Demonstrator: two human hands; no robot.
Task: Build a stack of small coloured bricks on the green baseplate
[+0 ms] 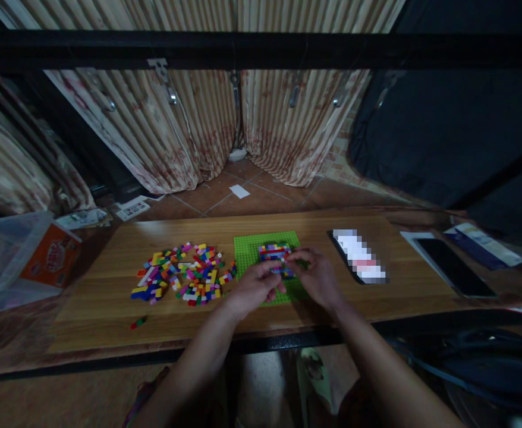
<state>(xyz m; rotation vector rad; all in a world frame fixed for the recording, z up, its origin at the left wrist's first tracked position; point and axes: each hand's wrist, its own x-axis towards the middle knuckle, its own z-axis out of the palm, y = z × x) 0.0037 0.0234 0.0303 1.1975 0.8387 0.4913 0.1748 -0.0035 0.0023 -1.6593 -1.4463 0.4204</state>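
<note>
Far left: clear plastic bin [2, 294] with an orange label [49, 255] on its right side. Sheet with a QR-type code [132, 208] behind the far left corner of the wooden board [109, 255].

On the board, left half: loose bricks [198, 279], mixed colors, scattered in a rough ring with bare wood showing in the gaps. Red-and-green piece [138, 323] lies apart from them, toward the near edge.

Middle: green baseplate [244, 245], flat on the board, just right of the loose bricks. Brick build [273, 249] sits on it, multicolored with a red strip along the top, partly hidden by the hands.

Left hand [251, 289] is over the near left part of the plate, thumb and index close together at the build's near side. Can't tell if they're clamped on a brick.

Right hand [318, 276] comes in from the right, fingers bent, tips near each other at the build's right side. Grip too small to read, can't tell.

Right: phone [359, 257] on the board, screen pixelated. Past the board: dark tablet-like slab [456, 267], then a blue-and-white packet [484, 245].
</note>
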